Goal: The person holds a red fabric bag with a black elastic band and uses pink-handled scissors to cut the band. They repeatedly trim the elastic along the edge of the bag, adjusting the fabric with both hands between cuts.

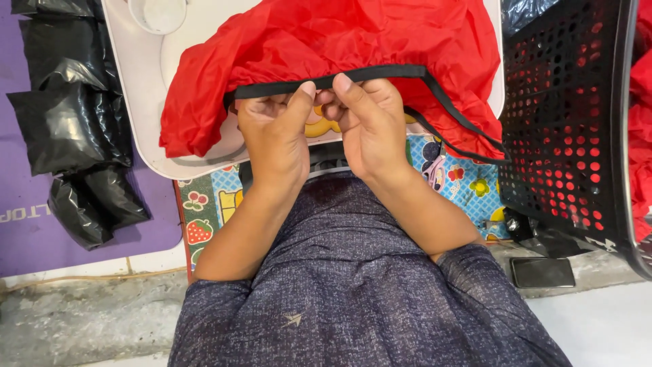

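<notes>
A crumpled red cloth (353, 41) with a black strap edge (380, 73) lies on a small white table (136, 81). My left hand (275, 132) and my right hand (370, 122) sit side by side at the table's near edge. Both pinch the black strap between thumb and fingers, thumbs pointing up and nearly touching. The strap runs right from my hands and loops down past the cloth's right side.
Several black plastic bags (68, 122) lie on a purple mat (27, 224) at the left. A black perforated basket (570, 122) holding red cloth stands at the right. A dark phone (542, 272) lies on the floor. A colourful play mat (468, 183) is under the table.
</notes>
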